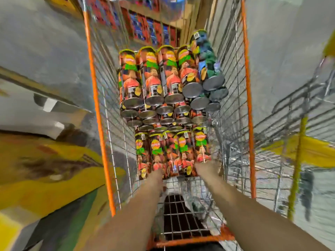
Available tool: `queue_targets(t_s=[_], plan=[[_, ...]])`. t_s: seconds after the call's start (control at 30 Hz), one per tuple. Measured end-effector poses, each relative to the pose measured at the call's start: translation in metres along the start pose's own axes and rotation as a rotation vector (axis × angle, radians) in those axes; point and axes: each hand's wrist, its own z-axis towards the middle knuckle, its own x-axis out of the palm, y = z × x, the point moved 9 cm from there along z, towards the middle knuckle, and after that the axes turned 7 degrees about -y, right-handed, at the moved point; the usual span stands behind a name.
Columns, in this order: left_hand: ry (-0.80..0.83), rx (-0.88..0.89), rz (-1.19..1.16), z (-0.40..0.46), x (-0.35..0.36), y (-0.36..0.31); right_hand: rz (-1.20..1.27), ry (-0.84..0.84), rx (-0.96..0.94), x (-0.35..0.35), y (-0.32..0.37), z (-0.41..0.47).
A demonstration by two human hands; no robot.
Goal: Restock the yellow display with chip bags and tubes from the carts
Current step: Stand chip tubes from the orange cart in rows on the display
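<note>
Orange-framed wire cart is sitting dead ahead, still loaded: we're seeing stacked tubes at its far end and a near row of tubes closer to us. We're reaching both arms in; left hand and right hand are touching the near row, grip too blurred to tell. Yellow display is sitting left of the cart. Restock looks far from finished. Labels unreadable.
</note>
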Motion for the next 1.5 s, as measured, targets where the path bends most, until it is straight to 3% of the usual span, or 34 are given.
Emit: queue_targets(t_s=[0.07, 0.2, 0.47, 0.7, 0.8, 1.03, 1.27, 1.33, 1.5], plan=[[-0.037, 0.004, -0.004, 0.006, 0.005, 0.007, -0.007, -0.022, 0.035, 0.021, -0.017, 0.030], [-0.118, -0.037, -0.062, 0.030, 0.011, 0.018, -0.147, -0.093, 0.045, 0.011, 0.000, 0.010], [-0.040, -0.095, -0.136, 0.049, 0.035, 0.031, -0.446, -0.143, -0.076, 0.015, -0.004, 0.024], [0.058, -0.053, -0.106, 0.040, 0.033, 0.029, -0.518, -0.142, -0.047, 0.007, -0.001, 0.037], [-0.006, -0.102, -0.079, 0.024, 0.022, 0.029, -0.448, -0.129, -0.080, 0.002, 0.006, 0.029], [0.095, -0.082, -0.078, -0.026, 0.018, 0.010, -0.374, -0.113, -0.120, -0.013, 0.018, 0.007], [0.252, 0.061, -0.035, -0.081, -0.012, -0.001, 0.121, 0.099, -0.028, -0.005, 0.004, -0.012], [0.314, 0.124, -0.037, -0.102, -0.024, -0.004, 0.259, 0.173, -0.060, -0.002, 0.012, -0.049], [0.386, 0.314, -0.116, -0.164, -0.079, -0.010, 0.332, 0.161, -0.246, -0.022, 0.038, -0.163]])
